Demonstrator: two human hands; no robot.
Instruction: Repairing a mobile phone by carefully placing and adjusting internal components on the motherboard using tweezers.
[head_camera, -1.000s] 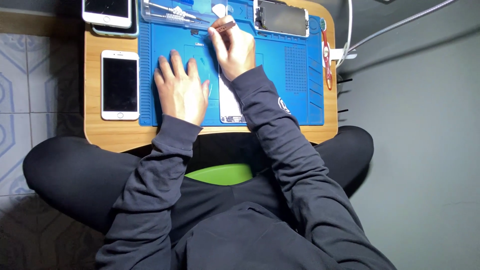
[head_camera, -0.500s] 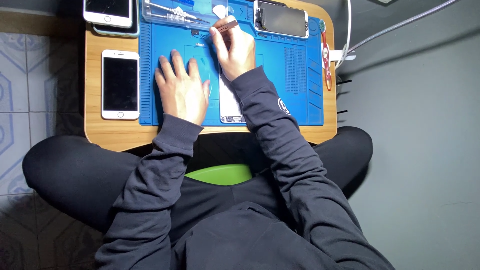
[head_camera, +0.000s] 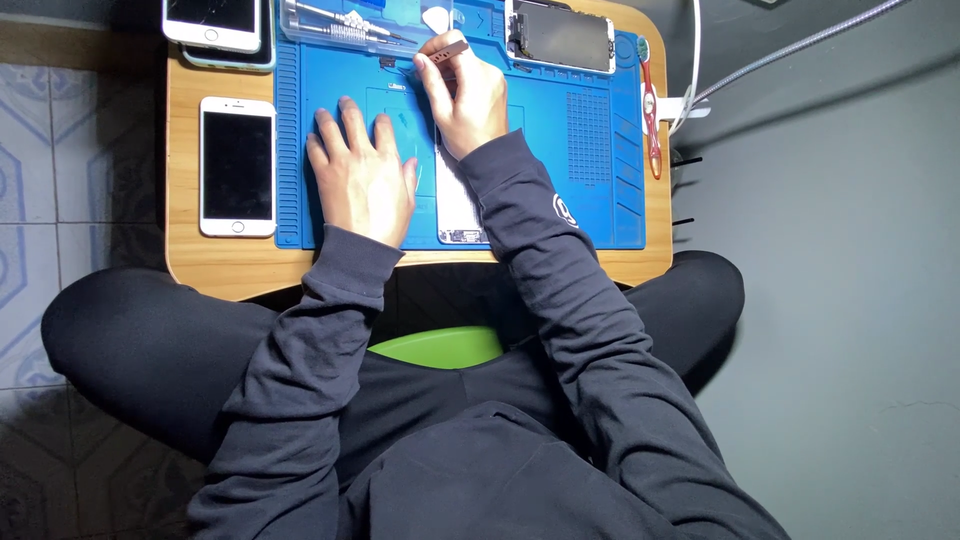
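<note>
Head view, looking straight down on a seated person at a small rounded light-wood table (head_camera: 215, 265).

A blue rubber work mat with moulded compartments (head_camera: 590, 200) covers most of the tabletop, presumably to keep small parts from rolling off and to protect the wood.

Left hand (head_camera: 362, 170): flat on the mat, palm down, fingers spread apart, gripping nothing. It lies just left of the thin white phone body lying opened on the mat (head_camera: 458, 205), and looks placed to brace the person and pin the mat.

Right hand (head_camera: 465, 95): fingers pinched together on a slim dark metal tool, likely tweezers (head_camera: 447, 50), held like a pen, tip pointing up toward the mat's top trays. The wrist and sleeve cover the upper part of the opened phone body, so what the tip touches cannot be told.

Parked out of the working area, each apart:
- white smartphone with a dark screen (head_camera: 237, 165), left of the mat on bare wood;
- second white smartphone (head_camera: 215, 20) at the top left corner, partly cut off;
- detached screen panel in a white frame (head_camera: 560, 35) at the mat's top right;
- clear plastic case of screwdriver bits (head_camera: 345, 22) along the mat's top edge;
- red-handled tool (head_camera: 652, 125) along the mat's right edge.

Count: two whole phones, one opened body, one loose screen, two hands.

A grey cable (head_camera: 800, 45) runs off to the right.
</note>
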